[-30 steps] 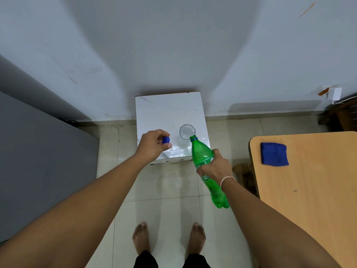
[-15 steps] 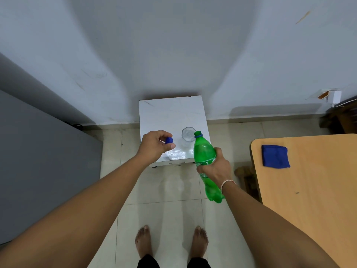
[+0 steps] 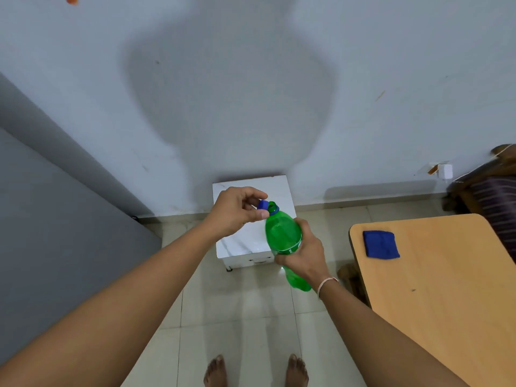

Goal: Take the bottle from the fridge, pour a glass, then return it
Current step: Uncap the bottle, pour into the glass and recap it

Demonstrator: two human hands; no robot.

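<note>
Presently the right hand (image 3: 303,254) gripped the green bottle (image 3: 283,236) around its mid-body above the white stand (image 3: 243,244), the left hand (image 3: 237,210) pinching the blue cap (image 3: 262,204) beside the open neck; thin, part-filled plastic likely light, squeezable and best held mid-body.

Green bottle (image 3: 282,233), nearly upright, mouth open, gripped mid-body, held above white stand's front edge. Blue cap (image 3: 262,204) pinched just beside mouth, touching its rim. Glass hidden.
</note>
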